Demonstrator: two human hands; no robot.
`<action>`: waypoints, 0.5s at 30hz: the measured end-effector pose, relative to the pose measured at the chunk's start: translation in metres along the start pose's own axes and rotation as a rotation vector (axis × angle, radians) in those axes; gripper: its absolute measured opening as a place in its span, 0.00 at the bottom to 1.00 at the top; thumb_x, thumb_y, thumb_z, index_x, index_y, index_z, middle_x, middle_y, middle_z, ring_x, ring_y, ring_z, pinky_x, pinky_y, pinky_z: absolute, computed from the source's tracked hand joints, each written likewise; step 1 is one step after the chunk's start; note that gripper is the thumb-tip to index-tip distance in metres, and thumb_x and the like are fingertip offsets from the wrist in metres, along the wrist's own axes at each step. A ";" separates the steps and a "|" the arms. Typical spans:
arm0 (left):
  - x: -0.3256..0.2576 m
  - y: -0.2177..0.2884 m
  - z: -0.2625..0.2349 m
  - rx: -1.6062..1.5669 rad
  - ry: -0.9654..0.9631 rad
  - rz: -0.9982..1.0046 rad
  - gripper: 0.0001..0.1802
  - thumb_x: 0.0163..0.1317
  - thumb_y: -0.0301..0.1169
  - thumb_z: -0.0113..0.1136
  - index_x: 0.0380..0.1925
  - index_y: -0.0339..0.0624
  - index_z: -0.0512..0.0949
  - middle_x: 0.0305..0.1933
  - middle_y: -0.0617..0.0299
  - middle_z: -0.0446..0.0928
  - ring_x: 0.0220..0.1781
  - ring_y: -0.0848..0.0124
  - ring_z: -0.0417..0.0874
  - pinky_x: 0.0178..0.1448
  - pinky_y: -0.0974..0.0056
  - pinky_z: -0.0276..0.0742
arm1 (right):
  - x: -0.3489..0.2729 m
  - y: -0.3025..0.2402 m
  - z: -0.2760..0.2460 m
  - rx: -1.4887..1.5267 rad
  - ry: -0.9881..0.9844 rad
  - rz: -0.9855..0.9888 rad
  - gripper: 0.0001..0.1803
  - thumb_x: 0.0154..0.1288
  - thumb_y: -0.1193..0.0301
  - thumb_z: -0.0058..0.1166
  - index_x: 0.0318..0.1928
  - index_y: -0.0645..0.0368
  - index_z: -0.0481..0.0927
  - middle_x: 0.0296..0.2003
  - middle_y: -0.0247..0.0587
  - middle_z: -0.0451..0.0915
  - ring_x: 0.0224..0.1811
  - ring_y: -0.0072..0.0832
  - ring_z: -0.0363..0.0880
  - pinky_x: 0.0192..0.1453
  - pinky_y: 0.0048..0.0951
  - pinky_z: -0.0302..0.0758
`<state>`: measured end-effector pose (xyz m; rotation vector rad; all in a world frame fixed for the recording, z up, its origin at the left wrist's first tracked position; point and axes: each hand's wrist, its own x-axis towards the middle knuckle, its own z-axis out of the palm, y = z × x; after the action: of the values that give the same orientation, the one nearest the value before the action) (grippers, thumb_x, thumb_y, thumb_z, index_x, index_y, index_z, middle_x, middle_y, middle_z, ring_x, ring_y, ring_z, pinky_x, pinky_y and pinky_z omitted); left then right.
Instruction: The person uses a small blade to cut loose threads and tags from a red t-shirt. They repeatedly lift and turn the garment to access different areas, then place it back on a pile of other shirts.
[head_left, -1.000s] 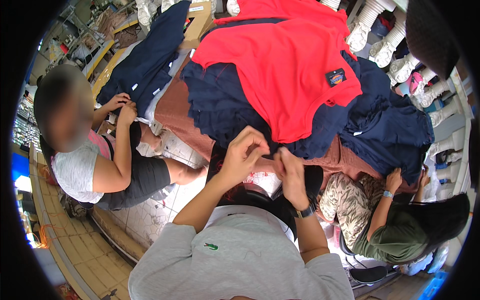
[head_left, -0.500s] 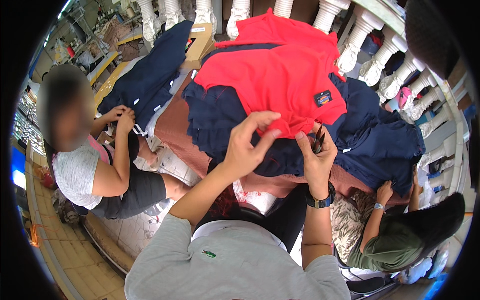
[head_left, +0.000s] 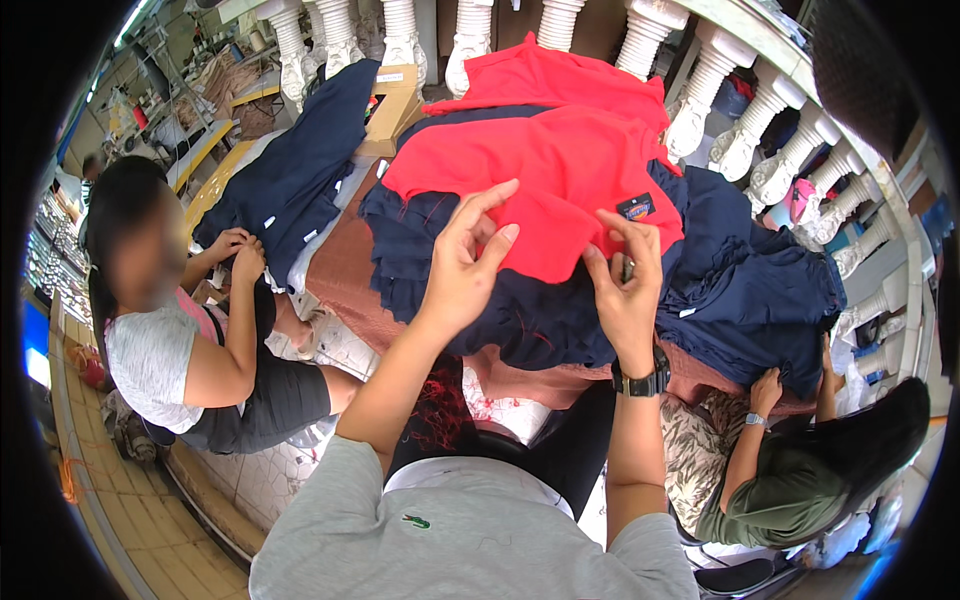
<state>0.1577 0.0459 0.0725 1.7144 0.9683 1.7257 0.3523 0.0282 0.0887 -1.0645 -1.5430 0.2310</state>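
Observation:
A red garment [head_left: 540, 160] with a dark label patch [head_left: 635, 207] lies across a pile of dark navy garments [head_left: 480, 305]. My left hand [head_left: 462, 262] is over its near left part, thumb and forefinger apart, holding nothing I can see. My right hand [head_left: 630, 285] is at the red cloth's near right edge, below the patch. Its fingers curl around small thread snips [head_left: 628, 268], mostly hidden in the palm. The right thumb and fingertips are by the cloth's edge; whether they pinch it I cannot tell.
A brown cloth [head_left: 345, 270] covers the surface under the pile. At left a person [head_left: 150, 335] handles a navy garment [head_left: 290, 160]; at right another person [head_left: 790, 470] handles navy cloth [head_left: 760, 310]. A cardboard box [head_left: 392, 110] and white balusters [head_left: 470, 45] stand behind.
My left hand has moved left and opened away from the red cloth. My right hand has turned, so the snips' blades show less. The red edge between the hands now lies flatter.

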 end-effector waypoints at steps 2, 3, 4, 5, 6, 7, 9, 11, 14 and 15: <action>-0.010 0.014 0.012 0.429 0.265 0.186 0.34 0.58 0.25 0.71 0.66 0.44 0.72 0.62 0.50 0.68 0.60 0.60 0.72 0.62 0.58 0.69 | 0.004 0.007 0.005 0.049 -0.016 -0.002 0.10 0.63 0.79 0.65 0.45 0.62 0.82 0.46 0.37 0.80 0.30 0.12 0.67 0.29 0.17 0.63; -0.018 0.018 0.019 0.506 0.384 0.292 0.31 0.56 0.27 0.73 0.60 0.41 0.73 0.55 0.50 0.67 0.58 0.58 0.69 0.59 0.56 0.68 | 0.008 0.007 0.009 0.078 -0.028 -0.007 0.09 0.63 0.79 0.65 0.43 0.62 0.83 0.48 0.37 0.80 0.29 0.12 0.66 0.29 0.17 0.62; -0.038 0.012 0.025 0.492 0.366 0.391 0.29 0.55 0.26 0.72 0.58 0.39 0.73 0.55 0.48 0.66 0.56 0.57 0.68 0.59 0.55 0.67 | 0.009 0.002 0.011 0.144 -0.042 0.012 0.07 0.64 0.79 0.64 0.42 0.63 0.82 0.44 0.35 0.82 0.26 0.11 0.65 0.27 0.18 0.62; -0.053 0.005 0.031 0.478 0.350 0.492 0.27 0.55 0.25 0.71 0.55 0.37 0.73 0.55 0.45 0.65 0.55 0.55 0.66 0.59 0.55 0.66 | 0.010 0.001 0.016 0.220 -0.050 0.040 0.06 0.64 0.79 0.63 0.41 0.64 0.82 0.42 0.35 0.83 0.25 0.11 0.64 0.27 0.18 0.62; -0.056 0.006 0.036 0.478 0.293 0.450 0.28 0.53 0.25 0.72 0.53 0.36 0.72 0.53 0.46 0.65 0.52 0.57 0.67 0.55 0.56 0.67 | 0.007 0.001 0.020 0.295 -0.061 0.075 0.05 0.65 0.79 0.63 0.40 0.64 0.81 0.39 0.34 0.83 0.23 0.10 0.63 0.26 0.18 0.62; -0.058 0.007 0.042 0.477 0.236 0.408 0.28 0.52 0.25 0.73 0.52 0.36 0.71 0.52 0.47 0.64 0.48 0.59 0.67 0.51 0.57 0.67 | 0.006 0.001 0.023 0.369 -0.071 0.111 0.04 0.65 0.79 0.62 0.40 0.64 0.81 0.37 0.33 0.84 0.22 0.10 0.63 0.25 0.19 0.62; -0.043 -0.004 0.053 0.117 0.263 0.252 0.29 0.57 0.21 0.70 0.55 0.39 0.66 0.47 0.56 0.64 0.42 0.70 0.70 0.47 0.65 0.71 | 0.006 0.000 0.022 0.332 -0.090 0.107 0.04 0.66 0.79 0.62 0.40 0.64 0.80 0.32 0.29 0.84 0.22 0.09 0.62 0.25 0.18 0.60; -0.031 -0.007 0.051 -0.080 0.222 0.200 0.24 0.61 0.21 0.67 0.54 0.37 0.67 0.47 0.57 0.66 0.43 0.72 0.72 0.48 0.66 0.73 | 0.005 0.004 0.021 0.297 -0.102 0.126 0.04 0.66 0.80 0.61 0.40 0.64 0.80 0.33 0.29 0.83 0.23 0.08 0.62 0.25 0.17 0.59; -0.026 0.002 0.049 -0.025 0.108 0.170 0.21 0.63 0.21 0.66 0.52 0.36 0.68 0.45 0.59 0.70 0.43 0.72 0.75 0.50 0.66 0.75 | 0.002 0.002 0.020 0.391 -0.082 0.108 0.06 0.66 0.80 0.62 0.42 0.64 0.82 0.32 0.27 0.82 0.24 0.08 0.61 0.26 0.17 0.58; -0.026 0.002 0.050 -0.073 0.118 0.141 0.19 0.64 0.22 0.66 0.51 0.35 0.69 0.44 0.59 0.71 0.42 0.72 0.76 0.50 0.67 0.75 | 0.002 0.001 0.019 0.379 -0.091 0.118 0.06 0.65 0.80 0.62 0.43 0.64 0.82 0.31 0.27 0.82 0.24 0.09 0.61 0.26 0.17 0.58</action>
<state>0.2093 0.0307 0.0550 1.6851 0.8402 1.9477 0.3364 0.0376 0.0836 -0.8513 -1.4444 0.6349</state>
